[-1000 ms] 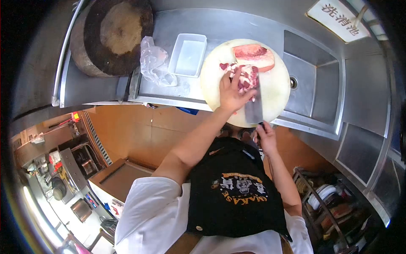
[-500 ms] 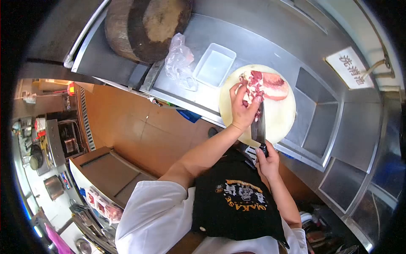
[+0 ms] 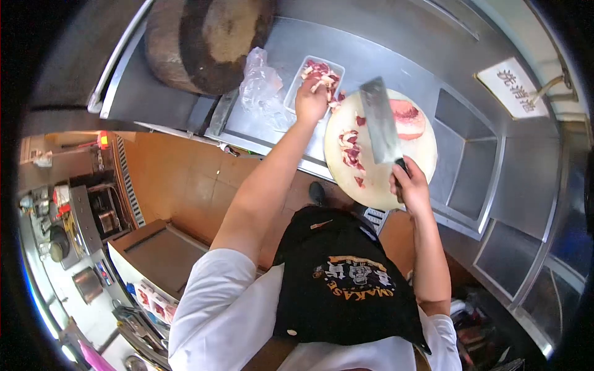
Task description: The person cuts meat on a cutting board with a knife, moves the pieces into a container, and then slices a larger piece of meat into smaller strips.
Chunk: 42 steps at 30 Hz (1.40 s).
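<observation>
My right hand [image 3: 413,185] is closed round the dark handle of a cleaver [image 3: 380,120], its broad blade raised over the round cutting board [image 3: 417,176]. My left hand [image 3: 311,102] is at the white plastic tray [image 3: 292,99], fingers curled against cut meat pieces [image 3: 322,73]; the fingertips are partly hidden. Some pieces hang over the tray's right edge, beside the board. More red and pale chopped meat [image 3: 351,151] lies scattered on the board's left half. A larger slab of meat [image 3: 409,125] rests at the board's right side, partly behind the blade.
A crumpled clear plastic bag [image 3: 260,83] lies left of the tray. Beyond it stands a thick wooden chopping block [image 3: 210,43]. The steel counter [image 3: 359,52] runs to a sink [image 3: 473,164] on the right. A white cabinet [image 3: 164,253] stands behind at lower left.
My left hand has moved left from the board to the tray, which now has meat in it. The cleaver has lifted off the board, and chopped pieces show where my hand was.
</observation>
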{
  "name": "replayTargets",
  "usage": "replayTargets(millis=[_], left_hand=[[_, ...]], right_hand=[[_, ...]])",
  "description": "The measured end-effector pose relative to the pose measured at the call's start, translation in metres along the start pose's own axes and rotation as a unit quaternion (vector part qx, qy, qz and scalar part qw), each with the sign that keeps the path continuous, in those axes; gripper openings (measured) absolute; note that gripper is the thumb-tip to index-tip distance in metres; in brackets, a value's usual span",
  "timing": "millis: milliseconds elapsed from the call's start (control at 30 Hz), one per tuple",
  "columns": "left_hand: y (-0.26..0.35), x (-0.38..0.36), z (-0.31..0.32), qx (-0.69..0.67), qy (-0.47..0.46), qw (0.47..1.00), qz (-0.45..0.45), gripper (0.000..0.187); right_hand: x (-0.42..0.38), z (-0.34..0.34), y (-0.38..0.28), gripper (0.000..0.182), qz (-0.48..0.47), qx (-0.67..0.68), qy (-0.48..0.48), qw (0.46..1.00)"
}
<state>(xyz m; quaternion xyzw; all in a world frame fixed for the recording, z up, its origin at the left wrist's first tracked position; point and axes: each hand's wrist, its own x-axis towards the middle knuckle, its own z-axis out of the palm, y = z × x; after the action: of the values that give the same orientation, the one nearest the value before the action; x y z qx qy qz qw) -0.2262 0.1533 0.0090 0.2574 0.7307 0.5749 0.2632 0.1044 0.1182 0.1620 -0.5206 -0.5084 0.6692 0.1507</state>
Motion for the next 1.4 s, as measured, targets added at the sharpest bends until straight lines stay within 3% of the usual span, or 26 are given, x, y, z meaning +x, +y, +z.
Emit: replayTargets(millis=[133,233,333,400,433,467,567,600,700,933,967,1000,1033,1100,1200,1333,1400], left_hand=[[0.010,-0.055,0.030,0.221,-0.090,0.932,0.273,0.034],[0.004,-0.047,0.052,0.318,-0.208,0.870,0.312,0.033],[0.021,-0.069,0.047,0.410,-0.356,0.799,0.258,0.028],[0.016,-0.109,0.027,0.364,-0.321,0.830,0.274,0.022],[0.007,-0.126,0.014,0.330,-0.304,0.854,0.265,0.023],[0.004,-0.141,0.007,0.293,-0.286,0.875,0.258,0.025],[0.008,-0.188,0.006,0.238,-0.137,0.915,0.295,0.046],[0.005,-0.198,0.007,0.234,-0.151,0.921,0.272,0.064],[0.009,-0.205,0.021,0.187,-0.064,0.944,0.263,0.054],[0.084,-0.081,0.004,0.120,0.051,0.926,0.354,0.040],[0.074,-0.048,0.007,0.105,0.045,0.932,0.344,0.039],[0.058,-0.021,0.008,0.090,0.036,0.938,0.334,0.039],[0.043,-0.008,0.004,0.193,-0.016,0.930,0.313,0.041],[0.029,0.013,0.000,0.386,-0.117,0.876,0.265,0.045],[0.071,0.007,0.000,0.615,-0.338,0.664,0.258,0.054],[0.060,0.018,0.024,0.667,-0.363,0.609,0.228,0.048],[0.049,0.025,0.025,0.665,-0.350,0.600,0.274,0.046]], right_hand=[[-0.047,-0.061,0.116,0.035,0.063,0.131,0.055,0.988],[-0.083,-0.068,0.173,0.030,0.117,0.212,0.084,0.967],[-0.095,-0.064,0.219,0.022,0.113,0.273,0.079,0.952],[-0.098,-0.048,0.245,0.019,0.107,0.288,0.080,0.948],[-0.100,-0.035,0.220,0.017,0.169,0.251,0.084,0.949],[-0.095,-0.022,0.234,0.017,0.149,0.253,0.074,0.953],[-0.074,0.023,0.211,0.021,0.124,0.281,0.020,0.951],[-0.064,0.035,0.210,0.023,0.092,0.277,-0.011,0.956],[-0.044,0.065,0.175,0.029,0.066,0.243,-0.051,0.966],[-0.018,0.079,0.043,0.039,-0.087,0.130,-0.045,0.987],[-0.017,0.079,0.021,0.041,-0.042,0.120,-0.026,0.992],[-0.008,0.078,0.019,0.039,-0.077,0.123,-0.017,0.989],[-0.007,0.074,0.014,0.033,-0.060,0.125,0.003,0.990],[-0.010,0.062,0.014,0.023,-0.041,0.145,0.054,0.987],[-0.024,0.035,0.053,0.030,-0.024,0.173,0.094,0.980],[-0.053,0.015,0.097,0.028,0.013,0.207,0.117,0.971],[-0.067,0.013,0.105,0.026,0.021,0.217,0.142,0.966]])
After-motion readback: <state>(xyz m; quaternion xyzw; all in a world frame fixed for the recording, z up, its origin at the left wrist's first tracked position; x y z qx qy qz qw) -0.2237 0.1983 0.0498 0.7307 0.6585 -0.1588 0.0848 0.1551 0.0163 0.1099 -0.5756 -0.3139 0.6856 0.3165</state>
